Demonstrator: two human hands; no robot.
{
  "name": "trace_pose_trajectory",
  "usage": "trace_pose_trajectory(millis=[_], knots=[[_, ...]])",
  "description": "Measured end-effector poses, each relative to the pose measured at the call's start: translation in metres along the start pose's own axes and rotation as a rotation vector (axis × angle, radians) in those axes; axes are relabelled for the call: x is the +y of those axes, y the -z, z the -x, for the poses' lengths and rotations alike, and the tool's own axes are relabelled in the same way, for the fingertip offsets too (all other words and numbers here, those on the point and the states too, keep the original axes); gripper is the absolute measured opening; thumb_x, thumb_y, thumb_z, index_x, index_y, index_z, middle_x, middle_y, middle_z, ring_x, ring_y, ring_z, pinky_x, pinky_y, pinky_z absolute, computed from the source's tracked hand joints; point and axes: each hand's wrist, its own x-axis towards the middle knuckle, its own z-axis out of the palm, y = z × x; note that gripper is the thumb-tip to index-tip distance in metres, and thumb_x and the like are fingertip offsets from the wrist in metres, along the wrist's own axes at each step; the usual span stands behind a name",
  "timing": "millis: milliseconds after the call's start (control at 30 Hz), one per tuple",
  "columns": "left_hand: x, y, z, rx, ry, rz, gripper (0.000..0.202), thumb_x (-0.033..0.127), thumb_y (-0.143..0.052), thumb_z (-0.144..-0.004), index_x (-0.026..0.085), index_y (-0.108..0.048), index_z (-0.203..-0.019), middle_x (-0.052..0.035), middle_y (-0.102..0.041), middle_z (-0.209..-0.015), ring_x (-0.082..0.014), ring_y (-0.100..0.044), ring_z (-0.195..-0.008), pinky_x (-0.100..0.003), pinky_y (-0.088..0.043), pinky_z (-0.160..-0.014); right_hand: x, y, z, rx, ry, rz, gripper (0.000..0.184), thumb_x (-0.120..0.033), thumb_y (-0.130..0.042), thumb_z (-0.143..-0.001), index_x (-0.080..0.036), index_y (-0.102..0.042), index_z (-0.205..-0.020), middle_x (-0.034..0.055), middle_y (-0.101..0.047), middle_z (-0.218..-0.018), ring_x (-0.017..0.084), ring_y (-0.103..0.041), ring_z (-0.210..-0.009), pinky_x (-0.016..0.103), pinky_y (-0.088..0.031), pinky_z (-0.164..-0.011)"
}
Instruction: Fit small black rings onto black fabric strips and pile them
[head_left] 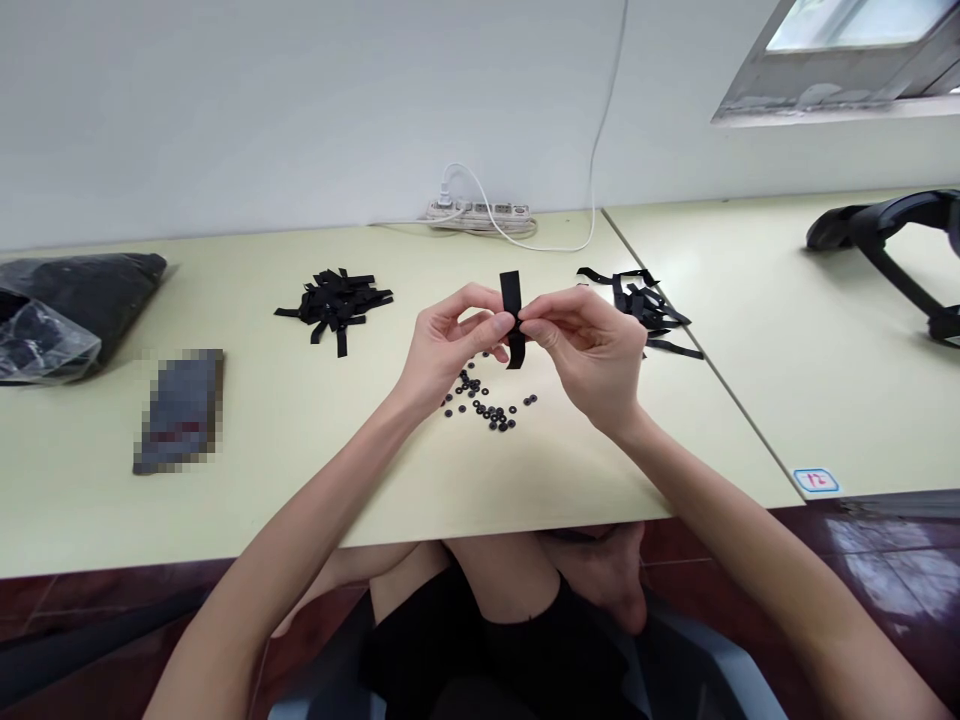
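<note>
The bare left hand (454, 345) pinches a short, flat, black fabric-like strip (511, 290) between thumb and fingers, while the bare right hand (592, 355) grasps it near its middle, so it stands roughly upright above the pale yellow-green tabletop (420, 490). Below the hands, small round dark discs (496, 417) lie scattered. Farther off, a heap of black strips (337, 300) lies to the left and a looser black pile (649, 312) to the right, partly behind the right hand. At the back, an off-white multi-socket block (499, 214) lies near the wall (300, 110)
</note>
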Motion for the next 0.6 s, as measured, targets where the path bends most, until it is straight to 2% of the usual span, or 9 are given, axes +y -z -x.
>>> trace_pose_trajectory(millis=[300,467,600], knots=[[0.0008,-0.0023,-0.0001,0.048,0.067,-0.003,0.04,0.057,-0.099,-0.085,0.023,-0.08,-0.093,0.0024,-0.069,-0.082,-0.0084,-0.065,-0.067,-0.022,-0.06,-0.065,-0.0024,-0.0007,-0.0037,-0.056,-0.148,-0.101,0.026,-0.054,-0.085,-0.103,-0.029,-0.076,-0.103,-0.0018,-0.08,-0.094,0.019,-0.085,-0.089,0.034,-0.077,-0.085],[0.002,-0.0024,0.0001,0.096,0.154,-0.007,0.044,0.059,-0.099,-0.083,0.022,-0.077,-0.09,0.0031,-0.066,-0.076,-0.0096,-0.064,-0.068,-0.024,-0.06,-0.07,-0.0026,-0.001,-0.0036,-0.104,-0.241,-0.159,0.026,-0.053,-0.079,-0.107,-0.028,-0.075,-0.108,-0.0017,-0.082,-0.095,0.019,-0.087,-0.091,0.036,-0.077,-0.089],[0.0016,-0.0034,-0.0004,0.1,0.195,0.01,0.046,0.06,-0.099,-0.081,0.021,-0.076,-0.086,0.0026,-0.063,-0.075,-0.01,-0.06,-0.068,-0.024,-0.059,-0.069,-0.0005,-0.002,-0.0029,-0.099,-0.253,-0.166,0.023,-0.049,-0.081,-0.105,-0.027,-0.076,-0.108,-0.0027,-0.082,-0.092,0.018,-0.086,-0.087,0.035,-0.077,-0.088]])
